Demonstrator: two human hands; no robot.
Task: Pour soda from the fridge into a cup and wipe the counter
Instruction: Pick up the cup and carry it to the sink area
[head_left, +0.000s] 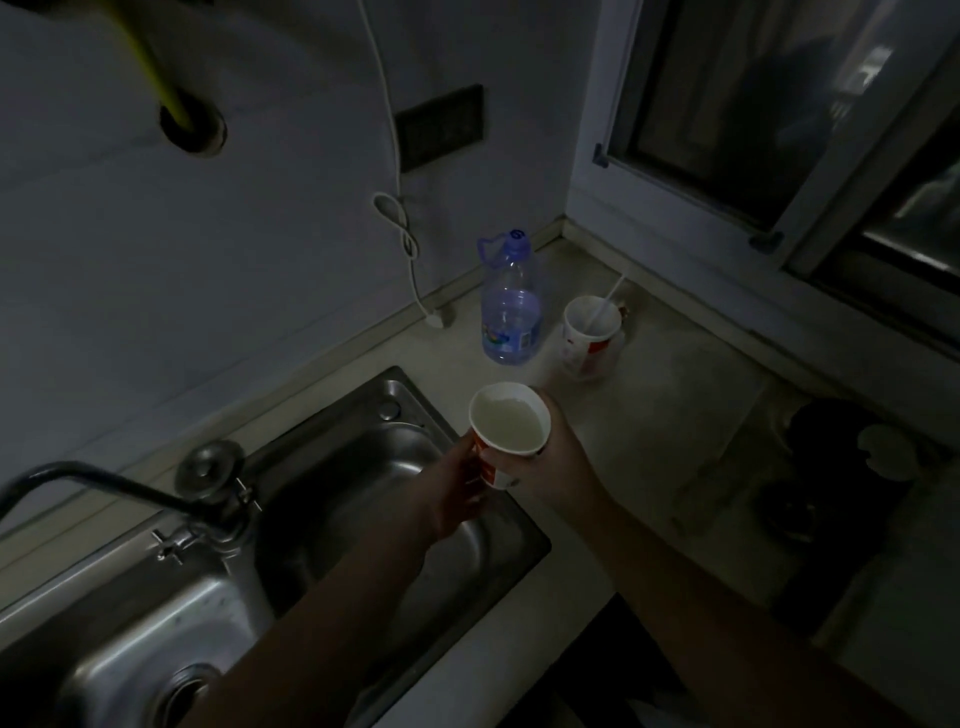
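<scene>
A red-and-white paper cup (508, 423) holds pale liquid and hangs above the right edge of the steel sink (332, 499). My right hand (556, 460) grips the cup from the right, fingers curled round its wall. My left hand (452, 491) touches the cup's left side from below, its fingers reaching up along the wall. The cup stands upright. No soda container shows in either hand. The room is dim.
A clear bottle with a blue cap (510, 306) stands at the back of the pale counter (649, 415). Beside it is a second paper cup (589, 332) with a straw. A dark stove (831, 483) lies right, a faucet (130, 488) left, a window behind.
</scene>
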